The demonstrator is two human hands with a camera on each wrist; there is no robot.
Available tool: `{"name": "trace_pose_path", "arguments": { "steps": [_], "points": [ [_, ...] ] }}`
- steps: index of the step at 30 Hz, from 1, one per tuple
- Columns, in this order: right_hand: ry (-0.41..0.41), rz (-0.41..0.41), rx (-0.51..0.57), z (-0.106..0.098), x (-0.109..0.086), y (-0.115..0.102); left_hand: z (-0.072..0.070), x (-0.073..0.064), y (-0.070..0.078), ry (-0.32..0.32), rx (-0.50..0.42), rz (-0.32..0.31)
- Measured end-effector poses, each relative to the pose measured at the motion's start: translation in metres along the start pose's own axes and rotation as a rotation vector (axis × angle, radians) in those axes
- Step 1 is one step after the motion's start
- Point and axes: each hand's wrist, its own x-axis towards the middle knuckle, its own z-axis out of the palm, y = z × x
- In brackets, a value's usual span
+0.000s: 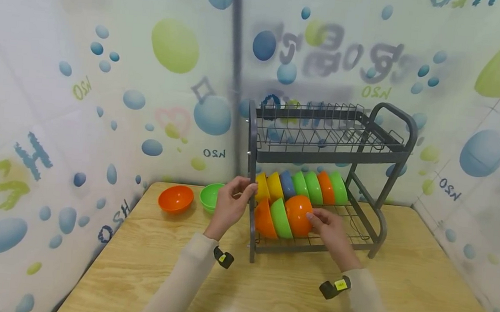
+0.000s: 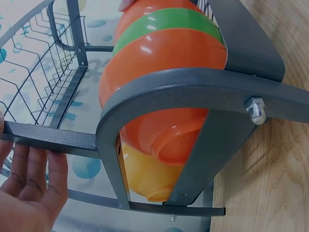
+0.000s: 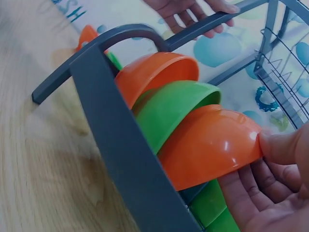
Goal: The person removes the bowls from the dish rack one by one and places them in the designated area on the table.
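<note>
My right hand [image 1: 331, 232] pinches the rim of an orange bowl [image 1: 297, 213], thumb on one side and fingers on the other. The bowl stands tilted at the front of the lower tier of a grey two-tier dish rack [image 1: 328, 157]. Left of it lean a green bowl [image 1: 281, 218] and another orange bowl [image 1: 265, 219]. My left hand [image 1: 230, 201] grips the rack's left upright, its fingers curled round the bar [image 2: 53, 139] in the left wrist view. Behind the front bowls stands a row of yellow, blue, green and orange bowls [image 1: 313, 187].
On the wooden table [image 1: 283, 290], left of the rack, sit an orange bowl [image 1: 176, 199] and a green bowl [image 1: 210, 197], the latter partly behind my left hand. The rack's upper wire tier [image 1: 310, 131] overhangs the bowls. A patterned curtain [image 1: 170, 94] closes off the back.
</note>
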Motion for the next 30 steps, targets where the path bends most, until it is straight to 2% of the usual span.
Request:
{"name": "trace_pose_path", "arguments": {
  "steps": [1,9,17,20,26,30],
  "points": [
    [-0.009,-0.003,0.009,-0.002,0.000,-0.001,0.000,0.001,-0.004,0.000,0.001,0.003],
    [-0.017,0.009,0.009,-0.012,-0.002,-0.012,0.000,0.002,-0.006,0.000,-0.019,0.043],
    [0.007,-0.027,-0.035,-0.019,-0.008,-0.023,0.002,0.000,-0.004,0.004,-0.023,0.013],
    [0.033,-0.064,-0.093,-0.019,-0.011,-0.028,0.001,0.000,-0.004,-0.005,-0.029,0.022],
    [0.080,-0.191,-0.262,-0.017,-0.017,-0.038,-0.002,0.001,-0.009,-0.008,0.001,0.030],
    [0.085,-0.253,-0.313,-0.014,-0.022,-0.043,-0.004,0.002,-0.009,-0.017,0.015,0.023]
  ]
}}
